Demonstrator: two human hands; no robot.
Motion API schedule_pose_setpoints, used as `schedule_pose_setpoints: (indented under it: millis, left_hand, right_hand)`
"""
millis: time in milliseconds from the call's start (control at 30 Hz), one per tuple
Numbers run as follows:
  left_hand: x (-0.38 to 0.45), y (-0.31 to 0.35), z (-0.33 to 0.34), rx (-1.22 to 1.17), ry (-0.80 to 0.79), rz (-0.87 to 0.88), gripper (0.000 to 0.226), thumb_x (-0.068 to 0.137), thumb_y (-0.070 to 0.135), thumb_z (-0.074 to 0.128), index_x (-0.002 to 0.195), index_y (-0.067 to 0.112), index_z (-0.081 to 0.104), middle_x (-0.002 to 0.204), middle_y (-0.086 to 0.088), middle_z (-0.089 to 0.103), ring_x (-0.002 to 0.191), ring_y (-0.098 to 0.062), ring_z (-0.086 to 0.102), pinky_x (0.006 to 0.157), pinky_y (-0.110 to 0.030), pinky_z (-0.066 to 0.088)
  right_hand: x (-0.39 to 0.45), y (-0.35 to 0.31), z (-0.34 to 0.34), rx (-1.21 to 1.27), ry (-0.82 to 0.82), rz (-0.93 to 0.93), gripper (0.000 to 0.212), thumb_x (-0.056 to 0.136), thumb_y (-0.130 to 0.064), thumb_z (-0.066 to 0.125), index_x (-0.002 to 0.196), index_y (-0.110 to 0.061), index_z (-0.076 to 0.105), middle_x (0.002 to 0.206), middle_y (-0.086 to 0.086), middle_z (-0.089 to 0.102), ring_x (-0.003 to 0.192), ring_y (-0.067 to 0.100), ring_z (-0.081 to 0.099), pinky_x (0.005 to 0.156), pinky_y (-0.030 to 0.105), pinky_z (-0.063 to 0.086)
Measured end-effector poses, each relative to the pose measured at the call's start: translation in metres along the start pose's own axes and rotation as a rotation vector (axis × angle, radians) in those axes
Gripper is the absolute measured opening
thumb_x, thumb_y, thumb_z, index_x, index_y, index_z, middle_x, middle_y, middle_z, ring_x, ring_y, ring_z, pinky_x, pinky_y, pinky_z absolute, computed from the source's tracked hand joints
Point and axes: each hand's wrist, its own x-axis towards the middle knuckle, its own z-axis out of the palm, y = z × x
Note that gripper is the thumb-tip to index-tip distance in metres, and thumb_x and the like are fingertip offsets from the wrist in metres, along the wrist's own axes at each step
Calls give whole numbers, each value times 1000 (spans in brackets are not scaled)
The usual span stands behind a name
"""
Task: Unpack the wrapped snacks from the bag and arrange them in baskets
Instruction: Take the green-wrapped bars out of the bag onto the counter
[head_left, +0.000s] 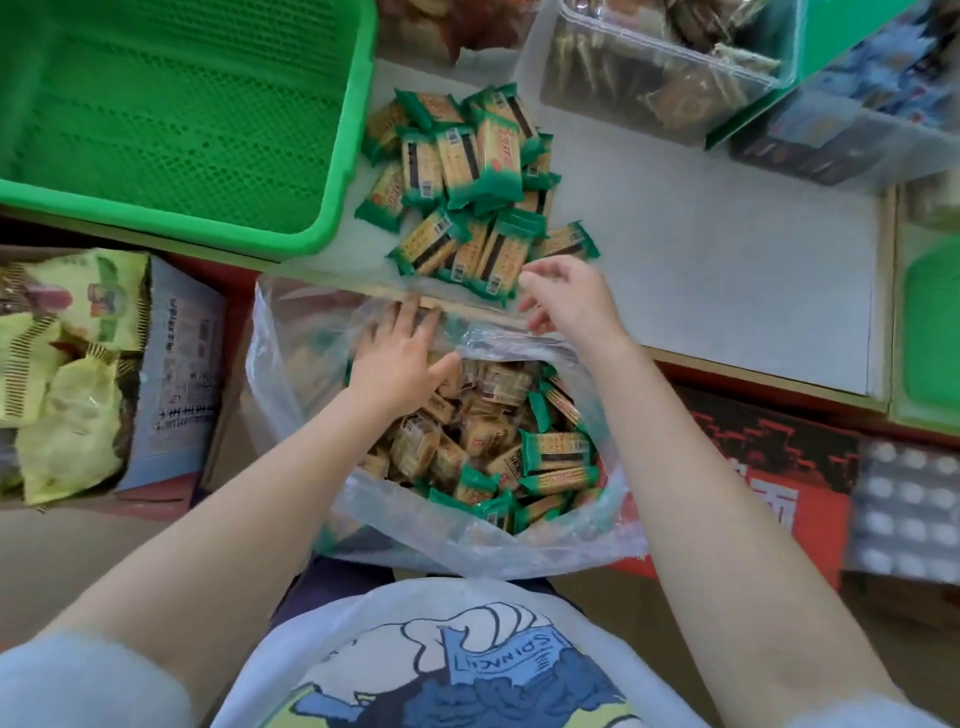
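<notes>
1. Wrapped snacks (462, 192), flat green-and-tan packets, lie piled on the grey shelf (701, 270) beside a perforated green basket (171, 114), its top cut off.
2. The left hand (400, 358), fingers spread flat, reaches into the clear crinkled bag (415, 525) of snacks.
3. The right hand (566, 301), blurred, hangs loosely open above the bag's rim.

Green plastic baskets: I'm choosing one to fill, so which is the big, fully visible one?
The large green mesh plastic basket at upper left, beside the pile of green-wrapped snacks; the other green basket is cut off at the right edge.
</notes>
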Motion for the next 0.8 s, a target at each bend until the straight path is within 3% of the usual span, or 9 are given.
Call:
schedule_pose_setpoints:
  millis: [67, 133, 267, 400, 467, 567, 667, 800]
  left_hand:
    - [-7, 8, 0, 50, 64, 4, 76, 98, 63, 37, 159, 25, 16, 168, -10, 8, 153, -33, 7, 120, -55, 15]
    - [-17, 25, 5, 71, 163, 123, 74, 98, 58, 42, 159, 26, 14, 166, -14, 14, 153, -34, 10, 120, -53, 17]
    - [-25, 62, 27, 174, 137, 491, 68, 98, 50, 45, 157, 44, 12, 168, -13, 1, 153, -40, -1, 121, -57, 9]
    - [-11, 73, 37, 319, 23, 456, 66, 97, 54, 45, 155, 47, 13, 166, -14, -14, 151, -45, -12, 121, -62, 3]
    - [-3, 75, 34, 326, 10, 439, 70, 96, 55, 45, 156, 46, 10, 167, -13, -10, 151, -45, -9, 121, -62, 1]
    - [5, 77, 29, 305, -24, 433, 73, 95, 59, 43, 156, 47, 4, 168, -10, -5, 152, -43, -7, 122, -61, 0]
    - [6, 74, 28, 273, -43, 436, 74, 94, 64, 39, 155, 50, -1, 168, -8, -4, 152, -41, -9, 123, -58, -1]
    - [6, 76, 27, 219, -65, 419, 73, 93, 68, 35, 154, 53, -3, 168, -5, -5, 152, -38, -12, 124, -55, -2]
  right_hand:
    - [-37, 28, -11, -8, -101, 7, 14, 97, -18, 64, 109, -12, 66, 85, 10, 72, 60, 16, 64, 65, 32, 58]
    - [-64, 60, -19, -56, -193, 75, 8, 96, -19, 66, 101, -13, 69, 82, 5, 73, 66, 16, 68, 73, 37, 60]
    - [-69, 117, -32, -313, -99, 113, 12, 93, -28, 68, 100, -20, 74, 93, -7, 73, 92, 11, 68, 84, 31, 55]
    - [-59, 142, -42, -358, -152, 159, 11, 96, -23, 63, 104, -22, 70, 103, -8, 67, 102, 10, 61, 74, 22, 44]
    - [-54, 146, -43, -409, -174, 146, 13, 96, -24, 64, 106, -28, 70, 108, -10, 66, 103, 10, 61, 70, 22, 42]
    - [-48, 148, -40, -546, -162, 61, 33, 94, -29, 66, 127, -33, 65, 128, -7, 60, 102, 8, 54, 64, 21, 36]
    - [-45, 155, -36, -629, -45, 29, 47, 97, -28, 63, 142, -37, 51, 133, -3, 58, 104, 18, 58, 70, 27, 40]
    - [-42, 170, -33, -582, 0, 54, 56, 99, -24, 59, 147, -41, 36, 127, 0, 61, 88, 18, 59, 65, 31, 46]
